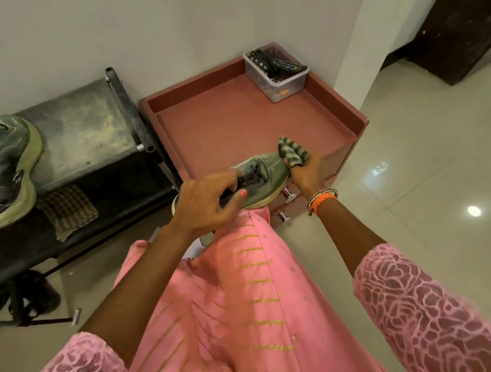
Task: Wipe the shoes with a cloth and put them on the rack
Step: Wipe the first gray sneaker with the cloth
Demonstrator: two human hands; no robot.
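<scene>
On the far left, one shoe point(0, 170) sits on the rack point(83, 135), on its top shelf, sole toward the wall side and laces up. That looks like the spot meant for the pair, so this one is probably finished. A folded checked rag point(66, 210) lies on the darker shelf just below and to the right of it, apart from the shoe, seemingly a spare. Dark sandals point(24, 300) rest on the floor under the rack.

Toward the middle, the left hand point(207, 203) holds the second shoe point(262, 172) up in the air over the near edge of the red tabletop point(247, 119). Its fingers point(228, 180) are curled into the laced opening and the thumb presses the side, which steadies the shoe and turns its toe toward the other hand. The heel is hidden behind the hand.

Right of that, the right hand point(307, 172) has its fingers clenched round a striped cloth point(292, 151), bunched so a pad of it meets the toe of the shoe. The cloth touches the toe cap; this appears to be the wiping step, with shelving not yet done.

Further back on the right, a clear box point(277, 74) with a remote stands in the tabletop's far corner, well apart from the work.
</scene>
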